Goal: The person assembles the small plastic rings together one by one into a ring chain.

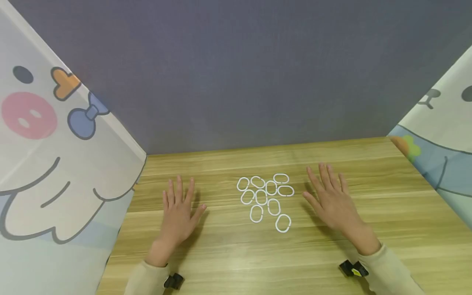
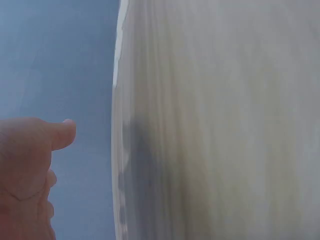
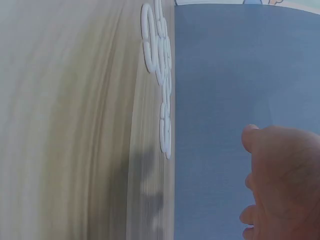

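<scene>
Lying flat on the counter (image 1: 228,258) between the two hands, ten white links (image 1: 266,192) form a loose cluster, some touching and some just apart, with the nearest link (image 1: 276,223) sitting at the person's edge of the group. The left hand (image 1: 178,221) is spread wide, fingers straight and thumb out, holding nothing; the right hand (image 1: 334,205) is equally wide and bare, and nearer to the cluster. The wrist views show both raised off the counter, touching no link.

Each link looks like a thin rounded bar bent into an oval, with a small break in the rim visible on several. They are probably plastic: very light, fairly stiff, smooth enough to skid if nudged, and unlikely to snap under an ordinary pinch, though the rim may flex a little at the break. Since they lie so low, a thumb and fingertip across the two long sides seems the surest hold, and the stretch opposite the break should be firmest. Amid the cluster, fingertips could push neighbours along, so the outlying links look easier to take cleanly
</scene>
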The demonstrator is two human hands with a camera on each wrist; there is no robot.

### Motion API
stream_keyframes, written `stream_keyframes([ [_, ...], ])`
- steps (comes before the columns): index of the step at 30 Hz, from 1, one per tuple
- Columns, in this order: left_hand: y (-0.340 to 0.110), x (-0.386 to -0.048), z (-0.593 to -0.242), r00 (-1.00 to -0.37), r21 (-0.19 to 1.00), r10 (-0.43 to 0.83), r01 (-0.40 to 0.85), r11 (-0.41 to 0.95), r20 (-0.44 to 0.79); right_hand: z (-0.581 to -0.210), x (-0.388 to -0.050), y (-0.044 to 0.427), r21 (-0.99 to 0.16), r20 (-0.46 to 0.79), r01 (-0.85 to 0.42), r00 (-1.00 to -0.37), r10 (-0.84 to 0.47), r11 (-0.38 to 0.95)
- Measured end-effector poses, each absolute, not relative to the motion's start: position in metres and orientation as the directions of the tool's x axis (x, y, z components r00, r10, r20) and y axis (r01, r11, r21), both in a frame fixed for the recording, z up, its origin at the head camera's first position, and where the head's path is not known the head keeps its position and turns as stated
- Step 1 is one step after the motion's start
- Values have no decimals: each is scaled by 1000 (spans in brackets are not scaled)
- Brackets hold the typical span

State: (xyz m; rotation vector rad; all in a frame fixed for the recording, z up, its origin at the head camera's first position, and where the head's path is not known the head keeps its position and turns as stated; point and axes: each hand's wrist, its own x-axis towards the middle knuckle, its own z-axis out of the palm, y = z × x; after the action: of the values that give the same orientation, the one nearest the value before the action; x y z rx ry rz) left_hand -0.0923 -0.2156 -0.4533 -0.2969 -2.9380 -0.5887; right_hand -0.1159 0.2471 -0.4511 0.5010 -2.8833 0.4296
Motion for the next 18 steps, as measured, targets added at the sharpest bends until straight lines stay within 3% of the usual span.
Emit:
stream_keyframes([
  [7, -198, -89, -460, -968, 418, 197, 246, 875, 158, -453, -110, 238, -273, 324, -398, -895, -306, 876],
  [18, -163, -84, -472, -930, 496, 271, 363, 789, 249, -468, -111, 226, -241, 565, -594, -729, -387, 768],
])
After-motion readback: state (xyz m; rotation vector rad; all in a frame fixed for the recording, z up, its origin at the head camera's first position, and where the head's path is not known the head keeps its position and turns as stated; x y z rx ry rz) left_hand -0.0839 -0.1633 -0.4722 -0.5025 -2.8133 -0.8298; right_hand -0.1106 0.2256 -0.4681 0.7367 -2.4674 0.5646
